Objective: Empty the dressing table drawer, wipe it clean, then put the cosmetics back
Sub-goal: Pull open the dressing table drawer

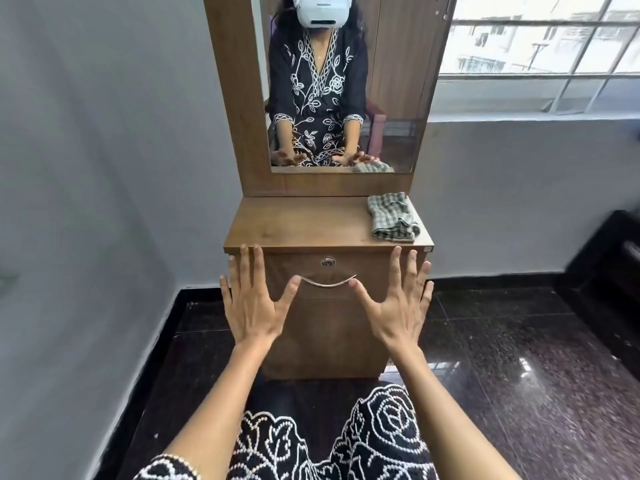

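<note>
Head view has us seated square to the dressing table [301, 226], both hands raised with fingers spread straight and holding nothing. Our left hand [251, 299] and right hand [398, 303] hang apart on either side of the drawer [329, 275], which sits shut just below the tabletop, dead ahead of us. Its curved metal handle [328, 283] runs left to right, bowing downward, with a small round lock [328, 261] above it. Each thumb tip lies just beside one end of the handle, so neither hand is clearly nearer. We judge the drawer must slide straight toward us. A checked cloth [393, 218] lies on the tabletop's right rear, nearer our right hand. No cosmetics show yet.
</note>
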The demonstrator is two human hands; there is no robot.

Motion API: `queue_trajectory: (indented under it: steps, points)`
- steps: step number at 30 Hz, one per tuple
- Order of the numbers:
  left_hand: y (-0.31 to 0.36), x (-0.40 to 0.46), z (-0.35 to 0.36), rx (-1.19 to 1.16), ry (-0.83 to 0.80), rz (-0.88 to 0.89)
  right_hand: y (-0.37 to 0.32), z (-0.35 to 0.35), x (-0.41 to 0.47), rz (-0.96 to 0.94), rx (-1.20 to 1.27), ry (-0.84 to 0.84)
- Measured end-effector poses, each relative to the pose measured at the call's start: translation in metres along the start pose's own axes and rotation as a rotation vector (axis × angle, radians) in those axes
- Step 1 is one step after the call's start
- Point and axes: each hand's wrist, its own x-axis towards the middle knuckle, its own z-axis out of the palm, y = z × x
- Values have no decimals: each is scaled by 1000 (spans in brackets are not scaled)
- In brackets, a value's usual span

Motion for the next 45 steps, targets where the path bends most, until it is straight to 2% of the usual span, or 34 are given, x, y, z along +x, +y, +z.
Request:
queue_trajectory:
  steps: [3,8,12,16,22,35,40,45]
  points:
    - [-7,11,3,-148,6,-105,6,0,13,123,93,48]
    - [-15,37,17,-556,-24,-326,21,3,44,319,370,80]
    - [-19,56,22,-704,-41,-435,27,4,71,440,542,66]
    - [-16,62,27,-803,9,-484,30,4,87,451,680,25]
    - [-22,66,29,-741,70,-571,26,6,88,452,718,44]
    - [-35,47,14,-615,108,-582,29,2,65,432,529,125]
    - [-39,29,-2,-673,54,-621,31,-12,46,444,541,124]
    - [-39,3,-17,-724,66,-666,30,-24,16,459,543,170]
